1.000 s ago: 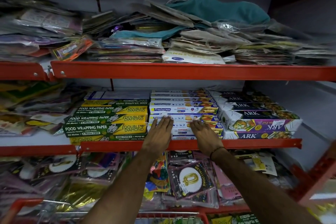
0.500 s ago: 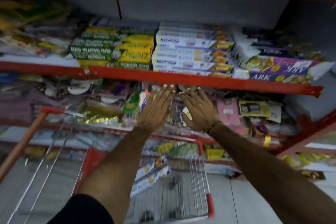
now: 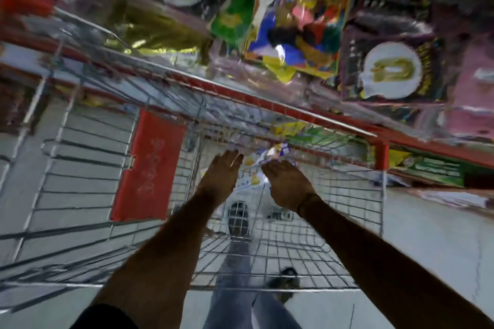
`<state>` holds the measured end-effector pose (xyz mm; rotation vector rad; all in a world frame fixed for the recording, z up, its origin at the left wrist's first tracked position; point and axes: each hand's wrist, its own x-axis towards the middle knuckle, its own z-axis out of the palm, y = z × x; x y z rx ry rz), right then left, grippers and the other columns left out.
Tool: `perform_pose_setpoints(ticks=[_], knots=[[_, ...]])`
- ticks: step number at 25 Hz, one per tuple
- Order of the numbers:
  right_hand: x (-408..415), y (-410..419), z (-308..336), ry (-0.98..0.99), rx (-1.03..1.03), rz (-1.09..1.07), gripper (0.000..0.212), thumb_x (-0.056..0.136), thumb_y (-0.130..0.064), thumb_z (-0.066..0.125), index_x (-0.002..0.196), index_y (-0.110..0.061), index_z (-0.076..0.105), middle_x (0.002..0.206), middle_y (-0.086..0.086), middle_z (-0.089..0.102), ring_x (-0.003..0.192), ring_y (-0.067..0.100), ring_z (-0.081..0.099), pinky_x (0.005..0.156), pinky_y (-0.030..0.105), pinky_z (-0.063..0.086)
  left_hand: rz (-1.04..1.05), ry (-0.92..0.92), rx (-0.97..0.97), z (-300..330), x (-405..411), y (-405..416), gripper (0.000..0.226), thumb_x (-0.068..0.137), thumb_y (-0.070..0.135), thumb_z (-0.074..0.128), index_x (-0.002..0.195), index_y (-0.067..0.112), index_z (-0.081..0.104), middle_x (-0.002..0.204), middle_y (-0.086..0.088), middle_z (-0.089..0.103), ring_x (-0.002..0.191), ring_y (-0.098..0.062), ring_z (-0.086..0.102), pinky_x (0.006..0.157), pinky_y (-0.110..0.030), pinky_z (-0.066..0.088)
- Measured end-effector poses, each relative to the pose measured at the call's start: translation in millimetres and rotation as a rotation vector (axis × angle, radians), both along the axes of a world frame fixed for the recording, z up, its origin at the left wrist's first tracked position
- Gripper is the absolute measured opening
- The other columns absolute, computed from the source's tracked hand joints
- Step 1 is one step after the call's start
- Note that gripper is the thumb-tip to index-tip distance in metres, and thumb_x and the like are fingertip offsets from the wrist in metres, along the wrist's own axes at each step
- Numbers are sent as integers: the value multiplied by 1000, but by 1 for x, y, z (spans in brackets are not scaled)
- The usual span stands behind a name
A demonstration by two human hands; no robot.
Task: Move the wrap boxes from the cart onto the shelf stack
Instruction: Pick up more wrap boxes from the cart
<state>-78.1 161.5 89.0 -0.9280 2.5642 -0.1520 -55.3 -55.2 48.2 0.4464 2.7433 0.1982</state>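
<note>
wrap boxes (image 3: pixel 256 168) in cart (image 3: pixel 355 195) | hands either side | shelf (image 3: pixel 427 141) behind cart

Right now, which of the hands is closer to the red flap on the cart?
The left. The left hand reaches into the cart basket just right of the red flap; the right hand is farther right, over the wrap boxes.

black sleeve (image 3: pixel 107 316), blue jeans (image 3: pixel 235 299), dark wristband (image 3: pixel 307 201)
</note>
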Motion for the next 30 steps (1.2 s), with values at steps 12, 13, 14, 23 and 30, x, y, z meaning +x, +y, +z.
perform_pose_setpoints(ticks=[12,13,14,23,30], knots=[[-8,-11,-104,131,152,117,31,80,-7,54,110,-5,61,97,13,67,92,36,61,88,48,49,50,-1,-125,-81,-27,27,40,72,4,68,111,0,67,93,-14,71,71,-27,68,64,-35,59],[-7,-9,-99,139,171,133,30,78,-7,57,107,-6,62,96,11,68,90,35,62,87,47,50,73,3,-133,-74,-27,29,35,73,4,65,108,1,68,90,-13,70,69,-26,68,61,-35,59],[-4,-6,-92,134,192,150,29,76,-8,61,105,-7,62,95,11,68,88,34,62,85,46,50,93,11,-128,-69,-26,30,30,76,3,63,106,2,67,90,-13,69,69,-26,67,61,-36,59],[31,53,69,297,264,153,43,71,-8,63,113,-5,62,106,14,69,93,35,65,83,46,51,33,-26,7,73,-16,55,61,74,-12,55,135,-6,52,125,-31,59,105,-49,63,85,-51,58],[41,106,261,586,181,50,43,64,-6,65,107,-4,64,99,14,71,87,32,67,75,44,52,-64,190,100,292,-37,91,66,86,16,75,143,-2,45,138,-27,50,126,-43,52,106,-47,47]])
